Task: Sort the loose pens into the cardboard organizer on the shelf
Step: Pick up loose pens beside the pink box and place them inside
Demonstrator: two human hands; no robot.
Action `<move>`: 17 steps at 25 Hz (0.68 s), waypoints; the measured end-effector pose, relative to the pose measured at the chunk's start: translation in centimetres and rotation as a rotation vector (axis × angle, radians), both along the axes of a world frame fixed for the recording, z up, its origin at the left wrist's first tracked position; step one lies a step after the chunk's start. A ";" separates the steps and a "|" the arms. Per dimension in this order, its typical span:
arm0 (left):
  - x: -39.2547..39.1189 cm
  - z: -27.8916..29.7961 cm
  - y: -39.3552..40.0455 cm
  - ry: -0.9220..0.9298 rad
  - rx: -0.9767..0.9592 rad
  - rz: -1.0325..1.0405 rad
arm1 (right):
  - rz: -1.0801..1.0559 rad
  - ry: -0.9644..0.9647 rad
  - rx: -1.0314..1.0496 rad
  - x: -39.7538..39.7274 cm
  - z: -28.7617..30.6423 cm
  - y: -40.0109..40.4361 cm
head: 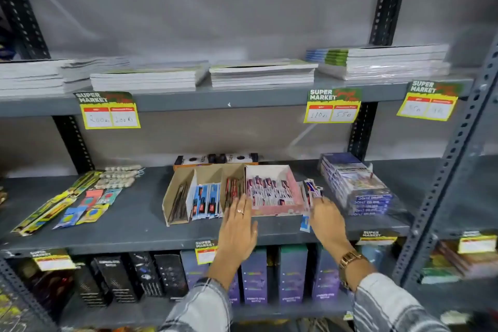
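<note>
A cardboard organizer with three slots stands on the middle shelf, holding dark pens, blue-packed pens and red pens. Right of it sits a pink box full of packed pens. My left hand lies flat with fingers spread, its fingertips at the front of the red-pen slot and the pink box's left corner. My right hand reaches to the loose packed pens leaning against the pink box's right side; its fingers touch them, and whether they grip them is hidden.
Blue stacked packs stand right of the loose pens. Flat packs and yellow strips lie at the left of the shelf. Notebooks fill the upper shelf, dark boxes the lower one. A grey upright stands at right.
</note>
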State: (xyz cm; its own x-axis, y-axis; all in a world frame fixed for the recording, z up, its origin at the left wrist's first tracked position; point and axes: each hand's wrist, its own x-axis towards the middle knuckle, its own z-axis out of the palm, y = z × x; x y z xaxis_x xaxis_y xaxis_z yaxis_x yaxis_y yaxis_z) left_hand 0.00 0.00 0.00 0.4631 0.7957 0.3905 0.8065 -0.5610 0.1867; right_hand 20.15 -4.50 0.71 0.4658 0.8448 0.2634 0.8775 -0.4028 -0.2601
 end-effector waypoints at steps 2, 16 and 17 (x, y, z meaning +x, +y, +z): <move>0.3 -1.8 -0.1 0.057 -0.166 -0.013 | -0.073 0.047 -0.069 0.7 -0.6 0.5; 2.4 -8.6 2.3 0.142 -0.398 -0.036 | -0.246 0.081 -0.139 4.3 -4.1 5.7; 2.5 -8.8 2.3 0.137 -0.377 -0.048 | -0.262 0.082 -0.139 4.4 -4.1 5.9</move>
State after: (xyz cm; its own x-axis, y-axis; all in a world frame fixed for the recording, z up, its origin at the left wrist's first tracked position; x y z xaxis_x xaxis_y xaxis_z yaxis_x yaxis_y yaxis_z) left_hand 2.49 2.31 -8.77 0.5304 0.8477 0.0071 0.8130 -0.5110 0.2793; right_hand 24.51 1.38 -3.37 0.6872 0.7186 0.1062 0.7176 -0.6489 -0.2529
